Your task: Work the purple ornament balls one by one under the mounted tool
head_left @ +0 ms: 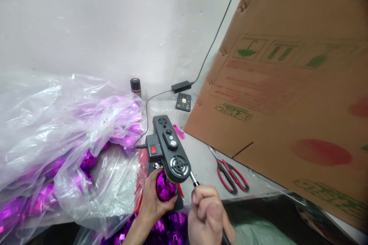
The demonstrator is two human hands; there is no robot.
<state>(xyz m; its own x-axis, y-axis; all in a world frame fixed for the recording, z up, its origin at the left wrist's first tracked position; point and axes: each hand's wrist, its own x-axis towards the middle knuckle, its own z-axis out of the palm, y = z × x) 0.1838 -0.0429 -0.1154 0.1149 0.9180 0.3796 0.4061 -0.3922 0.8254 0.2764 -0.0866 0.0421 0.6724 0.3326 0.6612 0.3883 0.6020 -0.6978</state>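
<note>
My left hand [152,201] is closed around a shiny purple mirrored ball [166,189], thumb at its lower right and fingers at its upper left. The ball sits at the near end of a black device [173,149] with round grilles and a red rocker switch, which partly covers it. A slim tool [194,178] with a silver shaft and black handle is gripped in my right hand [210,208], closed in a fist. Its upper end lies beside the device's near right edge; I cannot make out its tip.
Clear plastic bags [94,134] of purple balls fill the left side. Red-handled scissors [231,174] lie right of the device, below a leaning cardboard box [281,84]. A power adapter [182,86], black card-like item [183,102] and black-capped bottle [135,85] are by the wall.
</note>
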